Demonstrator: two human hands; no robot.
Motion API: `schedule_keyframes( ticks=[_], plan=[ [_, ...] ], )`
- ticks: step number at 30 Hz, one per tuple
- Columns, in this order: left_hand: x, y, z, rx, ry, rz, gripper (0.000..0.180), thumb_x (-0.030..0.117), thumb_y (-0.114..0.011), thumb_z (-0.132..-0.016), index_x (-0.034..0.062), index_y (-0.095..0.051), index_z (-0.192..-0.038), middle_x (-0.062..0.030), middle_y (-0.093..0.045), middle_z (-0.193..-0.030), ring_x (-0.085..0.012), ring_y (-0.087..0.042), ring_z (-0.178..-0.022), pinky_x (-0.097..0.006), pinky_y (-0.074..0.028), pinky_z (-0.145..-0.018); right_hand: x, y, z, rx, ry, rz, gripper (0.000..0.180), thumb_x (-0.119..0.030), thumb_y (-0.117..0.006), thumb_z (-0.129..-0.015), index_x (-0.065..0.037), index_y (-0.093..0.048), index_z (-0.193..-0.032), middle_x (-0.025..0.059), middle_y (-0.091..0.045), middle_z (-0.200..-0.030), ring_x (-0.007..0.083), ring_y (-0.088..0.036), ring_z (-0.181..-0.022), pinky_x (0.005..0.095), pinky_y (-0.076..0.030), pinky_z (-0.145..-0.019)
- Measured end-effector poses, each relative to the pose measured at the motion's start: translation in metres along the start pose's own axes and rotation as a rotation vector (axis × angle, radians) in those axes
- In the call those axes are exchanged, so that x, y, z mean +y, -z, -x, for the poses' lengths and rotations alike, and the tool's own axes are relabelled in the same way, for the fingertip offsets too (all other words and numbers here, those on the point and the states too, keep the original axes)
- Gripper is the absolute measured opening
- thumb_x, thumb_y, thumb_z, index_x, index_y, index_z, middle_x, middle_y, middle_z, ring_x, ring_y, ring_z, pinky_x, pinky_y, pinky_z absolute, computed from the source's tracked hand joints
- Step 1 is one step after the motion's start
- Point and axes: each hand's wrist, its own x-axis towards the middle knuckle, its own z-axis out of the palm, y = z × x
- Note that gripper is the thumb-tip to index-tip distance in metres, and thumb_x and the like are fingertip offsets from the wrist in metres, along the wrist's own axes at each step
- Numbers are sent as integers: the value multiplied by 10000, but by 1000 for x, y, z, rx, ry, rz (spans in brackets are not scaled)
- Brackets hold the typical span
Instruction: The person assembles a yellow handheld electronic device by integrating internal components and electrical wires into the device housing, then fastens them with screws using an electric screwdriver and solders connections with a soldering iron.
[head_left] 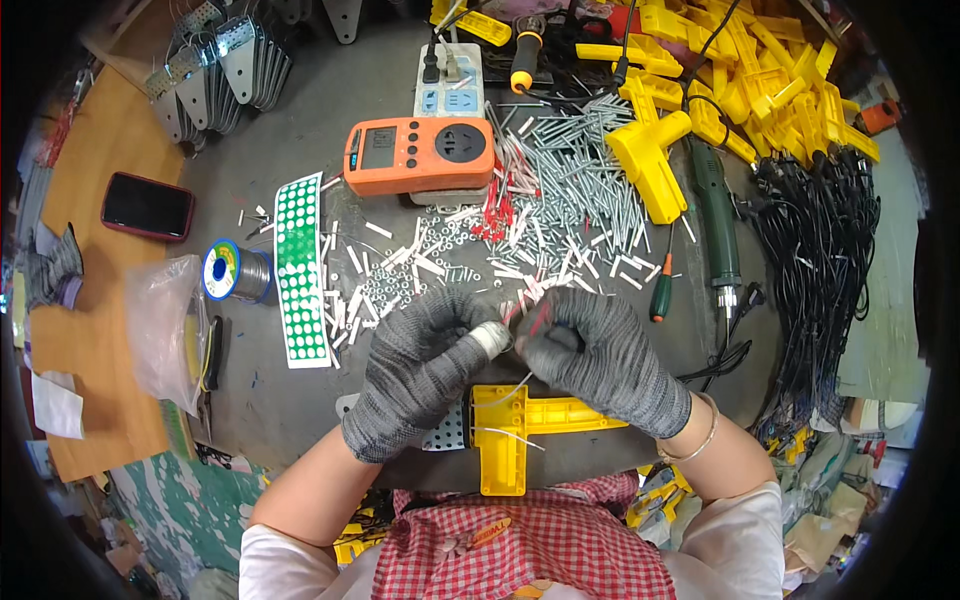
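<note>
My left hand (420, 365) and right hand (590, 355) pinch one red wire (532, 318) above the yellow housing (520, 420); a heap of screws (570, 190) waits beyond.

Dark grey workbench (330, 100), orange meter (420, 155), scattered screws (580, 190), solder spool (235, 270), yellow plastic parts (740, 80), black phone (147, 205)

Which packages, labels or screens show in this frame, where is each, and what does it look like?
Orange meter: bench centre top, rectangular, grey screen at its left, dark buttons, round black socket.
Phone: left, on wooden board, dark blank screen, red case.
Sticker sheet: left of the gloved hands, long white strip of green dots.
Plastic bag: far left, clear, crumpled.
</note>
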Motion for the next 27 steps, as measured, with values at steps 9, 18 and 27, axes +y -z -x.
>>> schedule_keyframes(
  ticks=[9, 18, 27],
  plan=[
    [-29, 11, 49, -28, -286, -555, 343, 210, -614, -845, 25, -596, -1132, -146, -626, -1128, -285, -541, -1168, -475, -306, -1080, 23, 20, 14, -110, 489, 578, 230, -268, -700, -874, -57, -711, -965, 104, -669, -829, 270, -658, -769, 359, -526, -729],
    [-31, -6, 47, 45, -501, -1210, 441, 253, -625, -754, 74, -658, -1156, -192, -560, -1285, -432, -404, -1298, -567, -220, -1100, 1, 13, 11, -210, -62, 95, 268, -260, -682, -910, 5, -688, -945, 108, -688, -809, 176, -669, -797, 319, -522, -755],
    [-25, -16, 47, 48, -456, -1118, 386, 381, -730, -777, 62, -640, -976, -188, -603, -1154, -424, -547, -1128, -546, -365, -940, 15, 10, 5, -235, -144, 42, 366, -351, -702, -889, 14, -685, -882, 94, -610, -715, 128, -526, -691, 319, -458, -665]
  ],
)
